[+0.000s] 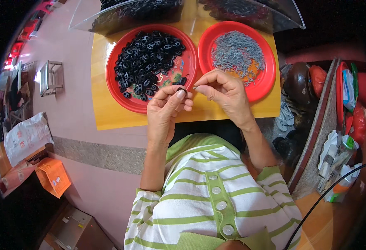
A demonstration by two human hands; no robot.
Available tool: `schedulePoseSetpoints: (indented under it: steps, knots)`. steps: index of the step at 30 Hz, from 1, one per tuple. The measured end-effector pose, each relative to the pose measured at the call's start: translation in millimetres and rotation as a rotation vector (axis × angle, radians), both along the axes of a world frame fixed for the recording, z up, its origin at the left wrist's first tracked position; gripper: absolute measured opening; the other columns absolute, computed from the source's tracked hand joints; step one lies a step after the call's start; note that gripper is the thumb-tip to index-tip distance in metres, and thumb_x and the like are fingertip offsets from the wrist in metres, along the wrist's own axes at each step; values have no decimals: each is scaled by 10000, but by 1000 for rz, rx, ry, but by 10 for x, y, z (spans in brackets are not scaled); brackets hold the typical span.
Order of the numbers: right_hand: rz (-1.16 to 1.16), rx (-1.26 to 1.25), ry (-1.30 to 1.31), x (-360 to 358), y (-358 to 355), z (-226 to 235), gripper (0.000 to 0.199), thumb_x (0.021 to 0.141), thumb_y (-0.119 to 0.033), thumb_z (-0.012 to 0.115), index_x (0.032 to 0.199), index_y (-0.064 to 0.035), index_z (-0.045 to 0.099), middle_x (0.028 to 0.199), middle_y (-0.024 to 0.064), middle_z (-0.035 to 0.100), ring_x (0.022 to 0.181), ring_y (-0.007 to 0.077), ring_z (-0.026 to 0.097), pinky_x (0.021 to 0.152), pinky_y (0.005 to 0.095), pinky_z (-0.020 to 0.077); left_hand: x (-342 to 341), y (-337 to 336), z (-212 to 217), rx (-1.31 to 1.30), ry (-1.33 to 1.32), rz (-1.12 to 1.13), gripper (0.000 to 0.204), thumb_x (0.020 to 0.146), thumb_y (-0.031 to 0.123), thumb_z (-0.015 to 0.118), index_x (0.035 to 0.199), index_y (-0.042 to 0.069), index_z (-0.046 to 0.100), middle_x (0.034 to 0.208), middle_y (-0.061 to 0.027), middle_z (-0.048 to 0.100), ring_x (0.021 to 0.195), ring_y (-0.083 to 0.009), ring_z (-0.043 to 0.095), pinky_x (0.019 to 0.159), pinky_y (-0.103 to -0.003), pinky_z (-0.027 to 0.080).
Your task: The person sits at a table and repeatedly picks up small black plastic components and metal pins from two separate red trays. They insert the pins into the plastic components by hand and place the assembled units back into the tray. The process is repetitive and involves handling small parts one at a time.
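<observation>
My left hand [169, 105] is closed, pinching a small black oval plastic piece [182, 89] between thumb and fingers. Close to its right, my right hand [224, 92] pinches a thin grey pin [195, 87], its tip pointing toward the black piece. Whether the two parts touch is too small to tell. Behind my left hand lies a red plate [113, 85] heaped with black oval pieces [145, 58] that have holes in them. To the right, a second red plate [270, 77] carries a pile of grey pins [238, 50].
Both plates rest on a yellow tabletop [126, 120]. Along its far edge stand clear bins [145, 16] of black pieces. On the floor at left are a metal stool [49, 78] and an orange basket [53, 177]. A brown jar [296, 79] and shoes [285, 116] sit at right.
</observation>
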State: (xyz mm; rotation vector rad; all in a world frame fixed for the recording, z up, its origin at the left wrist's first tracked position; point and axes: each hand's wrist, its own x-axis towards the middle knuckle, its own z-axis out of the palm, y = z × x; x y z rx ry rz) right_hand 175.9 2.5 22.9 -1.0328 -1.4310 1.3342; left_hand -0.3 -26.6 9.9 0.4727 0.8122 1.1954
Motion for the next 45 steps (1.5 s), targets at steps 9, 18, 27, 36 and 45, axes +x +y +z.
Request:
schedulePoseSetpoints:
  steps: [9,18,27,36,45]
  knots:
    - [27,116,-137,-126,30,55,98,836,-51,638,916,5,639,840,47,605,729,91,600,622,222,479,-26,-16,-5,55,63,-4,189,905,56,562,1056,-49,608,911,-110,652,746,-118,607,700,-226,497]
    - [50,315,-344,-187,42,140,94,811,16,632,904,12,624,864,85,605,748,143,618,630,239,494,-85,-18,-2,40,126,4,165,906,71,561,1019,-40,606,875,-102,652,715,-120,602,653,-219,486]
    - [0,472,-450,-268,8,90,87,812,-46,607,873,-13,555,828,117,572,787,288,596,670,355,484,-91,-12,-2,60,191,-4,161,897,71,576,1009,-39,614,861,-94,654,690,-111,595,624,-213,476]
    - [-51,240,-318,-346,-83,-85,95,825,-50,615,902,-1,587,825,110,594,753,243,621,640,323,489,-82,-57,-121,2,98,2,140,906,64,563,974,-45,618,861,-82,645,713,-93,584,630,-211,477]
    - [35,181,-331,-323,206,-82,101,842,-89,601,911,-24,636,806,107,627,724,239,631,625,311,488,-253,-143,-185,13,259,-21,144,891,95,581,991,-1,620,853,-55,642,698,-90,589,619,-207,477]
